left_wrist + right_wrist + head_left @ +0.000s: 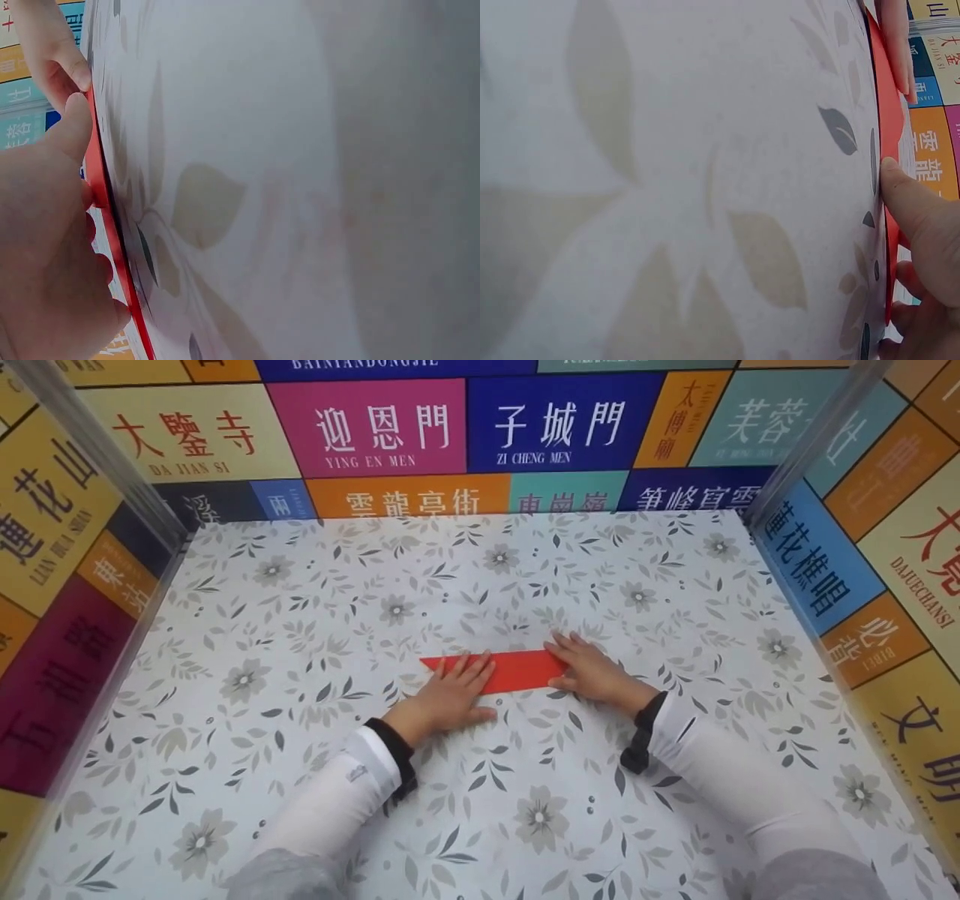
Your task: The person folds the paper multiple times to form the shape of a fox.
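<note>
A folded strip of red paper (517, 672) lies on the patterned tabletop, its left end slanting to a point. My left hand (452, 695) rests across the strip's left part, fingers extended over it and thumb out to the right on the cloth. At the other end, my right hand (592, 669) touches the paper with thumb near the lower edge and fingers spread by the upper edge. The right wrist view has the right thumb (896, 176) against the red paper (886, 90). Part of the strip is hidden beneath both hands.
A white tabletop cover (540, 817) with grey flowers and leaves spreads around the hands. Colourful panels with Chinese lettering (367, 427) border the back and both sides. Clear upright posts (817, 442) stand at the back corners.
</note>
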